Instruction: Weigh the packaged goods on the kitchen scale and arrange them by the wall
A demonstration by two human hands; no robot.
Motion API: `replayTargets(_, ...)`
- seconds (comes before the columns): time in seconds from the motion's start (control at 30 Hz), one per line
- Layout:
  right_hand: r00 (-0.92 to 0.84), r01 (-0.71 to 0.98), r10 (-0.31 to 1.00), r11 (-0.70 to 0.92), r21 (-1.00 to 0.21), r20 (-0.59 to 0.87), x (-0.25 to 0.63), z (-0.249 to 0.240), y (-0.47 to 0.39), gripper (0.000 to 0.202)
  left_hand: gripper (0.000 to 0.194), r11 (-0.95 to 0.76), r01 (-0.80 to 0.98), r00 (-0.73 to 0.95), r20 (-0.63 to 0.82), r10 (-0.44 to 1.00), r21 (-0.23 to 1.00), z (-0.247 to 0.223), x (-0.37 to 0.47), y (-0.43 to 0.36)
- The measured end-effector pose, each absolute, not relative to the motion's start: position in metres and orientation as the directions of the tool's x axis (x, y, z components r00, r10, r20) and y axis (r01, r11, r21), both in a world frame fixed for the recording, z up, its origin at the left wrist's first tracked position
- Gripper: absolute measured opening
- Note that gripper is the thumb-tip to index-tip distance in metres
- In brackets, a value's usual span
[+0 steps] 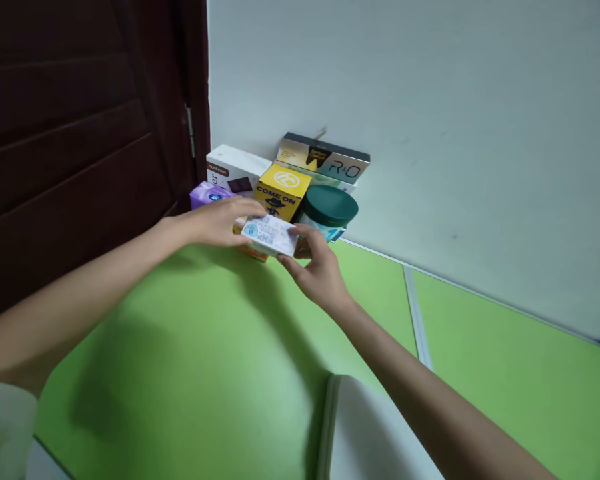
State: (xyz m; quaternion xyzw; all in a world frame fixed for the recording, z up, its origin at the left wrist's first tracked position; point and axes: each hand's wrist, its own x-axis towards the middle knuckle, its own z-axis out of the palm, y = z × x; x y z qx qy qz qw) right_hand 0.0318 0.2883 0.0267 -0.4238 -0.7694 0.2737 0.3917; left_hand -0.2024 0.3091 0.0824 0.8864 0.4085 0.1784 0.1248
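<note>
Two hands pinch one small white box (271, 236) between thumbs and fingers, the left hand (225, 221) at its left end, the right hand (321, 268) at its right, in front of a cluster at the wall (455, 133). Behind it stand one yellow COME ON box (283, 185), one white carton (237, 165) picturing chocolate, one R&O box (325, 160) and one green-lidded jar (331, 205). The left hand partly hides one purple pack (207, 193); an orange item (255, 253) peeks out below. A dark door (70, 120) borders the cluster's left.
</note>
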Motion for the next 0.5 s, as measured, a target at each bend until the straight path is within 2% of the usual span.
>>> replayTargets(0.13, -0.271, 0.446, 0.872, 0.488, -0.750, 0.407, 0.013, 0.014, 0.312, 0.027, 0.045, -0.563, 0.713, 0.501, 0.259, 0.826, 0.418, 0.061, -0.211, 0.334)
replayTargets(0.27, -0.256, 0.462, 0.873, 0.488, -0.741, 0.416, 0.007, 0.005, 0.318, 0.028, 0.042, -0.522, 0.728, 0.387, 0.363, 0.848, 0.444, 0.035, -0.210, 0.335)
replayTargets(0.37, -0.244, 0.478, 0.872, 0.490, -0.729, 0.425, 0.006, 0.004, 0.321, 0.025, 0.042, -0.520, 0.746, 0.364, 0.399, 0.842, 0.416, 0.028, -0.209, 0.334)
replayTargets(0.5, -0.250, 0.505, 0.880, 0.475, -0.720, 0.405, 0.004, 0.005, 0.324, 0.025, 0.043, -0.493, 0.809, 0.372, 0.371, 0.851, 0.320, 0.033, -0.208, 0.335)
